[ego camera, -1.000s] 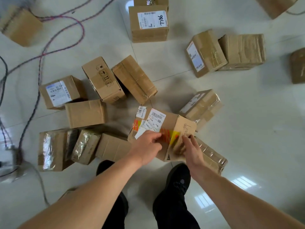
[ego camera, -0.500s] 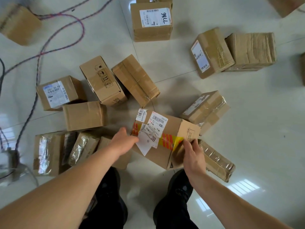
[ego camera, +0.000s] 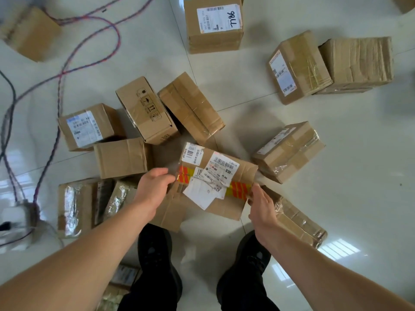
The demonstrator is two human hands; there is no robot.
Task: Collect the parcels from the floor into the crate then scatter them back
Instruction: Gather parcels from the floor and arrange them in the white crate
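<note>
The floor (ego camera: 350, 180) is pale glossy tile with thin grout lines. Brown cardboard parcels lie scattered on it: a parcel with a handwritten label (ego camera: 215, 39) at the top, a touching pair (ego camera: 301, 68) at upper right, a cluster (ego camera: 146, 113) left of centre, and tape-wrapped parcels (ego camera: 75, 206) at lower left. Red and blue cables (ego camera: 59, 95) snake down the left side towards a blurred white unit (ego camera: 15, 217). Two black shoes (ego camera: 155, 248) stand at the bottom. Whether the taped parcel (ego camera: 224, 207) in the middle touches the floor cannot be told.
</note>
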